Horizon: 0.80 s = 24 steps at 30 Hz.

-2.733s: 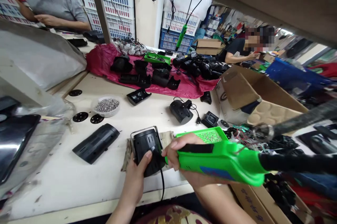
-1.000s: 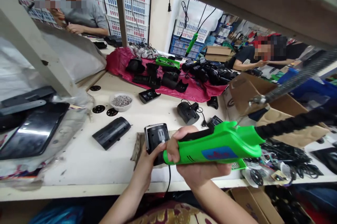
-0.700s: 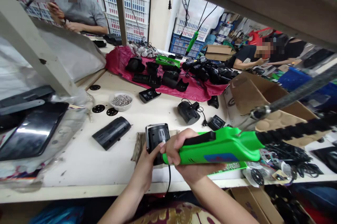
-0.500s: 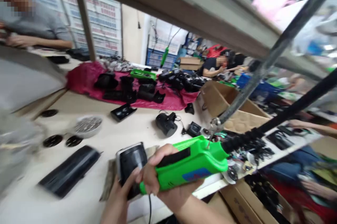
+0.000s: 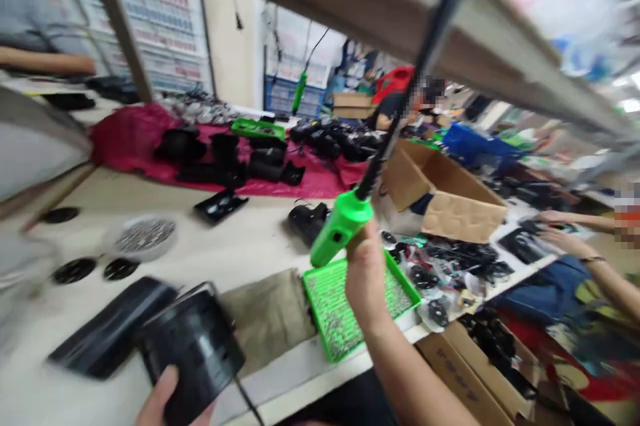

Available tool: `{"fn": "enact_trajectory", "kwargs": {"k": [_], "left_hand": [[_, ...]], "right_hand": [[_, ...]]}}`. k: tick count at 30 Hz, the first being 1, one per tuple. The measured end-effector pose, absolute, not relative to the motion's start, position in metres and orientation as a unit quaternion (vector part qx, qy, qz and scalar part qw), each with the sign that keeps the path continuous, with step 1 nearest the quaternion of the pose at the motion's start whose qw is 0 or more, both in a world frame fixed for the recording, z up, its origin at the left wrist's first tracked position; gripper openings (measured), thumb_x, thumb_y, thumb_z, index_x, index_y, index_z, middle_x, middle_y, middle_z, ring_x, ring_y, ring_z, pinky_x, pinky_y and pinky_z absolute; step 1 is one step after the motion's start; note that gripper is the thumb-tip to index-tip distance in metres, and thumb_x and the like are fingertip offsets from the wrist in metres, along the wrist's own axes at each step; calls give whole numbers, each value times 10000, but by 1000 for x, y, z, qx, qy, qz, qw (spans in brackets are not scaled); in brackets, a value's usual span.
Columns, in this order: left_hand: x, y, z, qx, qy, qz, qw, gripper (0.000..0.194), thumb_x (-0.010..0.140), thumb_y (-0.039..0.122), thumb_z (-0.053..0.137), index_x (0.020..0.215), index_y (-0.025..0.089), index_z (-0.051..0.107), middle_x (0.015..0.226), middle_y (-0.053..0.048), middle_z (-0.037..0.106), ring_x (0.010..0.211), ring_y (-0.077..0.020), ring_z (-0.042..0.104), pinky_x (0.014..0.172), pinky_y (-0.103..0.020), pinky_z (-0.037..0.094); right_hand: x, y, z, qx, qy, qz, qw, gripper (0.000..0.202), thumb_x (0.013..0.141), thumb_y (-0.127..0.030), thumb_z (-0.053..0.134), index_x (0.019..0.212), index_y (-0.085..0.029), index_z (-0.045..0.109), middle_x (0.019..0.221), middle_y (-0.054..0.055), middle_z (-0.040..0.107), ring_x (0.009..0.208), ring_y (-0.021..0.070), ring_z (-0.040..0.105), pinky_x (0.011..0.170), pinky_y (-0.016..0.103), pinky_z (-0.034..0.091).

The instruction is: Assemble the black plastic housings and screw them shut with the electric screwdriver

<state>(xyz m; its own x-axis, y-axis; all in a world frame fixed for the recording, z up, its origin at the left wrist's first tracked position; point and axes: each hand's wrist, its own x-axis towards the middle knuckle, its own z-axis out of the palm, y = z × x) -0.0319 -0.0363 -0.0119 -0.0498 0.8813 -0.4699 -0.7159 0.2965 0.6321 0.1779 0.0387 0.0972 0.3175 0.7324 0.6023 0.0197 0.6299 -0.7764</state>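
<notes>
My left hand grips a black plastic housing with a thin cord trailing from its lower right; only the thumb and part of the fingers show. My right hand is wrapped round a bright green electric screwdriver, raised above the table with its black cable running upward. Below that hand lies a green tray full of small screws. A brown cloth is spread between the housing and the tray. Just behind the housing rests a curved black cover.
A white bowl of small metal parts and black discs are at the left. Black parts lie on pink plastic at the back. A cardboard box stands right. An overhead beam crosses above; a co-worker's hands are far right.
My right hand has lifted the screwdriver up and away from the housing, uncovering the screw tray. My left hand has moved the housing left and turned it. The view has shifted right.
</notes>
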Motion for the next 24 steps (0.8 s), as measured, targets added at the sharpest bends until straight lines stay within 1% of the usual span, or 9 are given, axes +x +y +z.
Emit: {"fn": "enact_trajectory", "kwargs": {"k": [1, 2, 4, 5, 8, 10, 13, 17, 24], "left_hand": [[-35, -40, -9, 69, 447, 590, 669, 671, 695, 610, 694, 1291, 318, 592, 1174, -80, 707, 1229, -370, 539, 984, -545, 468], [-36, -43, -5, 12, 466, 592, 658, 733, 619, 593, 748, 1289, 338, 597, 1148, -54, 725, 1245, -371, 532, 1024, -533, 443], [-35, -43, 4, -55, 476, 608, 633, 852, 497, 544, 814, 1298, 361, 590, 1138, -12, 736, 1234, -358, 550, 1085, -498, 391], [-34, -41, 8, -65, 471, 616, 628, 880, 466, 526, 828, 1298, 365, 591, 1149, 0, 733, 1207, -350, 575, 1099, -485, 375], [-31, -37, 12, -60, 446, 629, 634, 871, 464, 511, 831, 1291, 362, 601, 1199, 3, 712, 1079, -318, 661, 1076, -458, 403], [-31, -36, 9, -65, 430, 630, 644, 841, 492, 506, 816, 1292, 354, 604, 1226, -8, 698, 1022, -298, 689, 1014, -430, 466], [-33, -37, 2, -81, 409, 631, 654, 774, 558, 492, 776, 1298, 346, 601, 1239, -22, 688, 1009, -288, 697, 895, -381, 547], [-34, -39, 0, -104, 394, 634, 658, 664, 668, 447, 703, 1311, 321, 595, 1200, -41, 708, 987, -270, 707, 821, -341, 577], [-33, -40, 3, -122, 397, 635, 651, 543, 814, 453, 560, 1329, 282, 583, 1103, -58, 747, 946, -240, 719, 969, -389, 503]], "right_hand": [[179, 36, 98, -350, -506, 180, 767, 274, 916, -427, 567, 1162, -320, 624, 1097, 16, 611, 977, 170, 586, 868, 331, 462], [179, 34, 99, -343, -501, 123, 785, 210, 928, -334, 558, 1122, -329, 641, 1049, 4, 610, 954, 163, 584, 866, 331, 458], [178, 31, 98, -360, -581, 107, 722, 207, 936, -212, 526, 1059, -313, 658, 918, -2, 626, 861, 160, 593, 794, 322, 469], [176, 31, 96, -385, -655, 129, 638, 206, 938, -190, 514, 1043, -291, 661, 878, 4, 639, 826, 163, 599, 762, 317, 474], [169, 39, 82, -467, -814, 187, 289, 180, 943, -198, 510, 1022, -213, 672, 915, 54, 692, 848, 188, 635, 754, 322, 484], [164, 50, 69, -496, -835, 180, 157, 174, 935, -187, 519, 967, -184, 690, 918, 72, 703, 868, 206, 646, 756, 322, 478], [159, 63, 52, -514, -837, 165, 91, 163, 903, -135, 539, 921, -162, 698, 890, 86, 702, 853, 222, 651, 719, 310, 463], [150, 68, 41, -515, -843, 150, 32, 141, 880, -127, 554, 925, -148, 687, 920, 109, 695, 889, 250, 645, 734, 321, 458], [147, 67, 32, -518, -842, 150, 12, 170, 910, -103, 480, 929, -124, 648, 952, 143, 684, 908, 265, 628, 776, 349, 455]]}}
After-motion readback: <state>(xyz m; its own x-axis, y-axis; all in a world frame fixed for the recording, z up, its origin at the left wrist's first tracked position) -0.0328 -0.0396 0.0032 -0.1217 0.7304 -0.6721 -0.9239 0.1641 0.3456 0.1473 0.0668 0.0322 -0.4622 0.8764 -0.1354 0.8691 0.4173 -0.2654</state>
